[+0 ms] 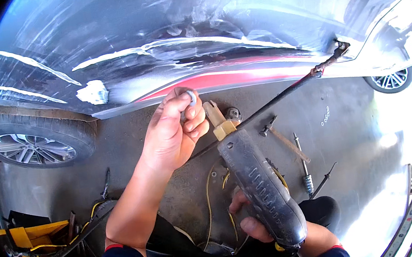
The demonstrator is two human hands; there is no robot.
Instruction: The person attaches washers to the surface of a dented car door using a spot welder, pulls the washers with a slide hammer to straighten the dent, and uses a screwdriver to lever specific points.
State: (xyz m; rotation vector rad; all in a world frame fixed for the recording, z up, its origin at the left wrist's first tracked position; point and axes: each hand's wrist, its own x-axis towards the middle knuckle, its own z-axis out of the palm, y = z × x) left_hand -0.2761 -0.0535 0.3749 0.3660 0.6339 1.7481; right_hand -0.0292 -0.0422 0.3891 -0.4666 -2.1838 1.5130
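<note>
A pale ring (192,97) was pinched in the fingers of the left hand (176,122). Just right, the black tool (263,188) slanted lengthwise up-left, brass tip (219,121) foremost, in curled fingers of the right hand (255,226), above the floor (344,147).

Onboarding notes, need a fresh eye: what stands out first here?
First, the bulky black power tool just right of centre, in the right hand. Next, the car's scuffed side across the top, with a red band low on it. Then the left hand, left of the tool's brass-coloured tip, pinching a small pale ring.
</note>
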